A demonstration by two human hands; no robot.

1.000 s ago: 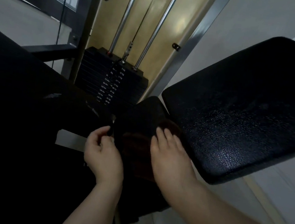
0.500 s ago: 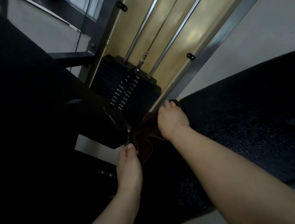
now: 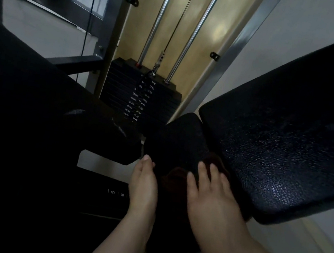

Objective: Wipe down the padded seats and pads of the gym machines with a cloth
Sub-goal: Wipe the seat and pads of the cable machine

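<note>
A: Where is the cloth sitting?

B: The dark reddish-brown cloth (image 3: 178, 178) is lying on the narrow black textured pad (image 3: 178, 140) in the middle, and its right edge is tucking under the near corner of the large black leather-grain seat pad (image 3: 284, 138) on the right.

A: What is the right hand doing?

B: The right hand (image 3: 212, 194) is lying palm-down with its fingers (image 3: 202, 171) straight and slightly spread, pressing flat on the cloth and gripping nothing.

A: And the left hand?

B: The left hand (image 3: 144, 184) is resting at the left edge of the narrow pad, fingers extended and close together. The dim light is making it impossible to tell whether it is touching the cloth or only the pad's edge.

A: What is standing behind them?

B: A black weight stack with white numbered labels (image 3: 139, 98) is sitting between two chrome guide rods (image 3: 193, 33), in front of a pale yellow panel (image 3: 176, 20). A big dark padded surface (image 3: 26, 96) is filling the left side.
</note>
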